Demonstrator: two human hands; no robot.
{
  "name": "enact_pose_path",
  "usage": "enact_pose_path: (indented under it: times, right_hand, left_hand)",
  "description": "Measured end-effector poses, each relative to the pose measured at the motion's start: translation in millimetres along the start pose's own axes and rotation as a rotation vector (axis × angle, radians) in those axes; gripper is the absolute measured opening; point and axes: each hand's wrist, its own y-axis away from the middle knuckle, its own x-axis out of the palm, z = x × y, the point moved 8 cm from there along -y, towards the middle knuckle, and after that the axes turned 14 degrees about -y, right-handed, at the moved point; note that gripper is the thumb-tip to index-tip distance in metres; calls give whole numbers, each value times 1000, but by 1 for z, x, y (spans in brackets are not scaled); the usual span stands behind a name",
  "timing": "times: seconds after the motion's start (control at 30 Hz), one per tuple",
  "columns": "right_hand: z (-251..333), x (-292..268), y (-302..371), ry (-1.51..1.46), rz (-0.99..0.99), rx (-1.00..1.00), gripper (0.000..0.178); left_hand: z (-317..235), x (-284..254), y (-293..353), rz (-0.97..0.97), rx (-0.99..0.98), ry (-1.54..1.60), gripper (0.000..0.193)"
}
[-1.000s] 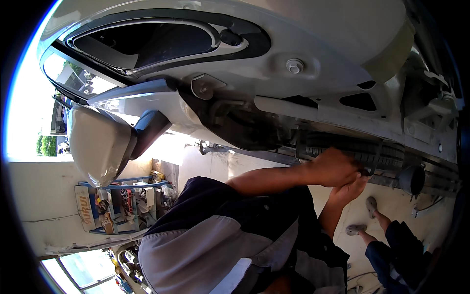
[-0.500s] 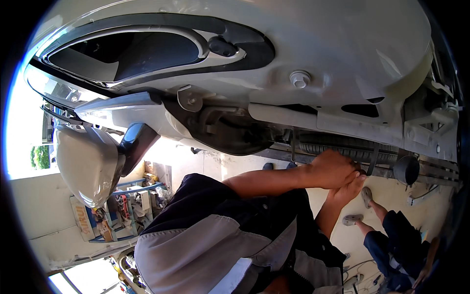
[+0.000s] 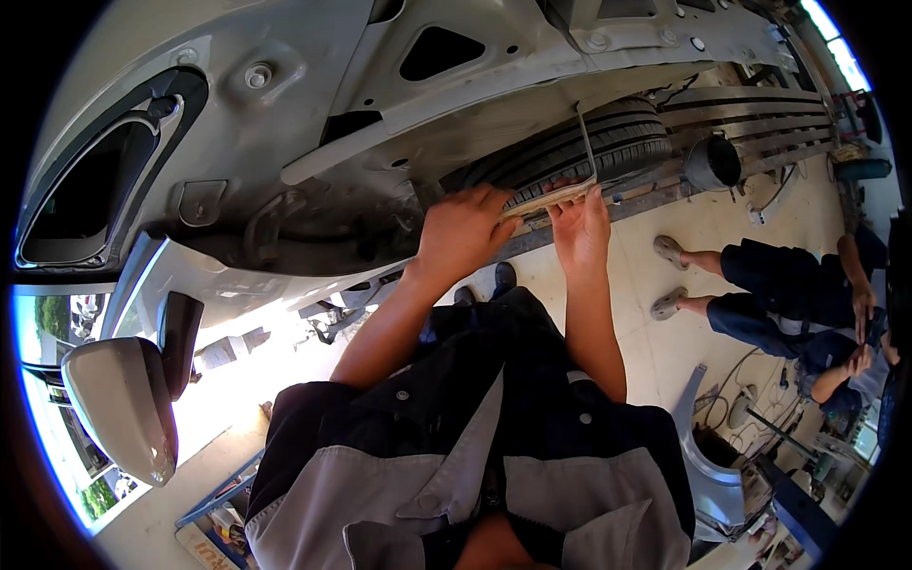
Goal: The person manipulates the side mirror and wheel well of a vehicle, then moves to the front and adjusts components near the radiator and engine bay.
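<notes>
My left hand (image 3: 464, 230) grips the left end of a narrow tan strip (image 3: 543, 200), its fingers curled over it. On the strip's other end, my right hand (image 3: 581, 228) pinches it between thumb and fingers. What the strip is made of, I cannot tell. A thin grey rod (image 3: 586, 141) rises from beside its right end toward the car body. Both hands are just below the underside of a grey car body panel (image 3: 456, 119). Beyond them is a black tyre (image 3: 617, 141).
A side mirror (image 3: 119, 404) juts out at the left, near the lamp opening (image 3: 90, 190). A dark round cup-shaped part (image 3: 712, 163) is at the right beside metal slats (image 3: 750, 114). Another person (image 3: 788, 299) stands at the right. Cables and a blue-grey panel (image 3: 708, 475) lie lower right.
The view has swung, so the car parts appear further left. My hands, close together before near a dark strap-like piece, are now apart with the tan strip between them.
</notes>
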Motion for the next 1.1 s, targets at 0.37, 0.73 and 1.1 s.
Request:
enact_pose_path:
  times: [0.37,0.73,1.1]
  right_hand:
    - [-13,8,-13,-275,-85,38,34]
    - [-2,6,-7,-52,65,77,20]
    - [1,4,-4,80,-64,-8,30]
  left_hand:
    - [-19,10,-4,-87,-52,-72,25]
    - [-35,12,-35,20,-102,-24,25]
    - [-37,18,-47,126,-59,18,20]
